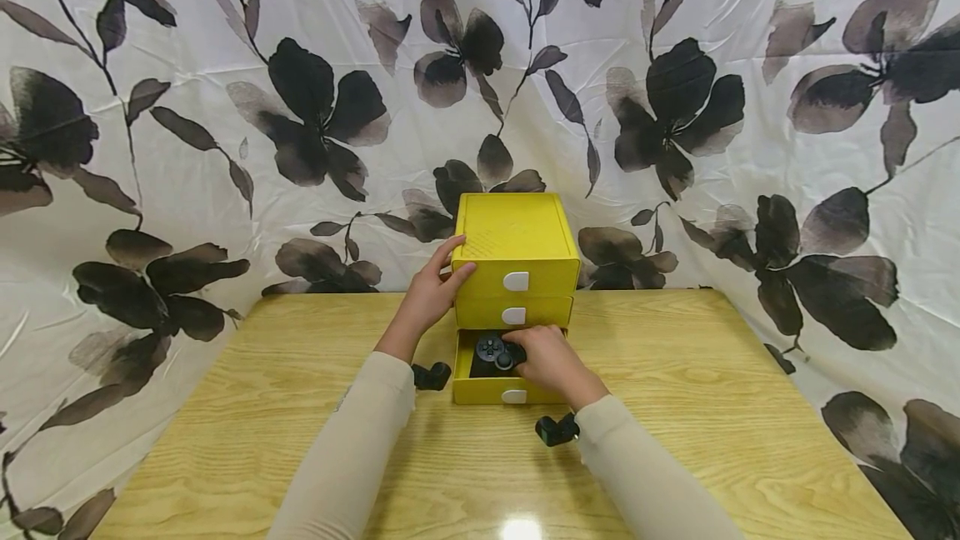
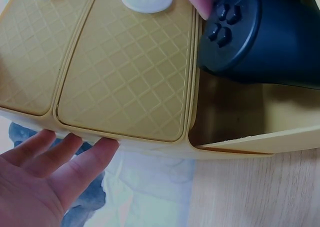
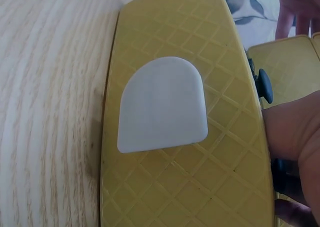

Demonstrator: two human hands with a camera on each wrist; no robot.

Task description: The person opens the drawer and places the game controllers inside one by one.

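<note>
A yellow drawer box (image 1: 516, 227) with white pull tabs stands on the table, its bottom drawer (image 1: 480, 392) pulled out. Inside that drawer is a black game controller (image 1: 491, 348), its direction buttons and a thumbstick facing up. My right hand (image 1: 551, 361) reaches in over the drawer's right side and grips the controller's right part; those fingers are partly hidden. In the left wrist view the controller (image 2: 245, 37) sits tilted above the drawer floor. My left hand (image 1: 435, 294) touches the box's upper left side with extended fingers, as the left wrist view also shows of this hand (image 2: 55, 179).
The wooden table (image 1: 285, 423) spreads on both sides of the box. Behind it hangs a white cloth (image 1: 555, 148) with dark flowers. The two upper drawers (image 1: 480, 311) are closed. Black devices are worn at the left wrist (image 1: 431, 377) and right wrist (image 1: 557, 430).
</note>
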